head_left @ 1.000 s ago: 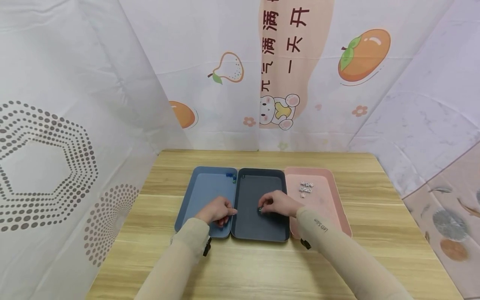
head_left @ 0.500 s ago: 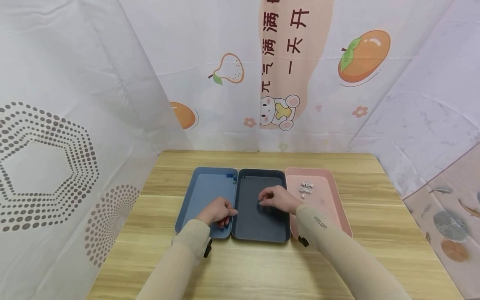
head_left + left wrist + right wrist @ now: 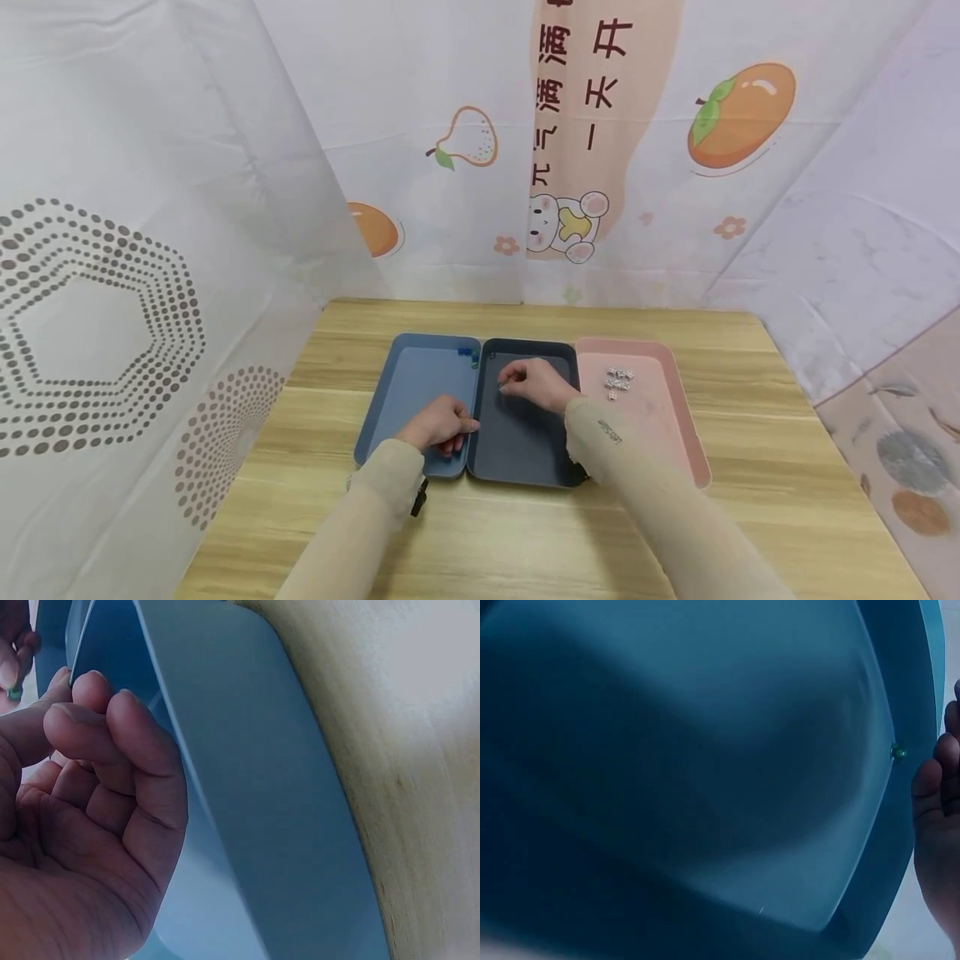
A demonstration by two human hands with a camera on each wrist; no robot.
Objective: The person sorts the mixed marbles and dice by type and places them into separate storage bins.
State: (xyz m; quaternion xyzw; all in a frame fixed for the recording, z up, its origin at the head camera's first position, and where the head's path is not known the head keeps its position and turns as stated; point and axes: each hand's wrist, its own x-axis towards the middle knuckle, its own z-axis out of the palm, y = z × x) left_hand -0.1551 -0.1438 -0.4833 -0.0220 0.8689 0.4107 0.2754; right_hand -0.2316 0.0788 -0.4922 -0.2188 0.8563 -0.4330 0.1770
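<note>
My left hand pinches the right-hand rim of the blue tray between thumb and finger, the other fingers curled in the left wrist view. Over the dark tray my right hand pinches a small green die, which the fingers mostly cover in the head view. Another small green die lies by the dark tray's far wall. Several blue dice and a green one sit in the blue tray's far right corner.
To the right stands a pink tray with several white dice grouped in it. The three trays stand side by side on a wooden table. Printed cloth hangs behind the table.
My right hand has risen and moved away from me and leftward over the dark tray, with the green die. The left hand stays at the rim. The head view has shifted slightly.
</note>
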